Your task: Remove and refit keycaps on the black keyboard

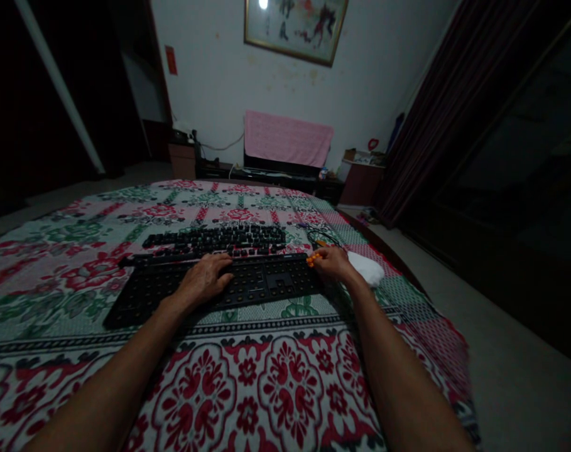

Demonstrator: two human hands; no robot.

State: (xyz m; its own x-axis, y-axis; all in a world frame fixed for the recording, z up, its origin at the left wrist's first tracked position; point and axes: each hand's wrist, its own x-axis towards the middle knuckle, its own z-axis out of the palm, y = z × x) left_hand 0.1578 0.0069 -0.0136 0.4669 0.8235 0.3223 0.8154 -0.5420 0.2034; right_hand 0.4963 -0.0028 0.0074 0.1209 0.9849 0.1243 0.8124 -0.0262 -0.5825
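A black keyboard base [247, 282] with its keycaps off lies on the patterned bedspread, its rows of bare switch spots showing. My left hand [205, 277] rests palm down on its middle, fingers stretched to the back edge and thumb apart. At the keyboard's right end, my right hand [331, 262] is closed on a small knobbly orange tool [313, 258], perhaps a cleaning brush; its exact kind is unclear. Behind the base, loose black keycaps [219, 237] lie in rows, with a long dark strip [163, 258] along the back edge.
A white cloth or tissue [367, 270] lies right of my right hand. Behind that hand are a coiled black cable [325, 235] and another orange piece [321, 243]. The bed's right edge [407, 276] drops to the floor. Beyond the bed stands a pink-draped screen [288, 139].
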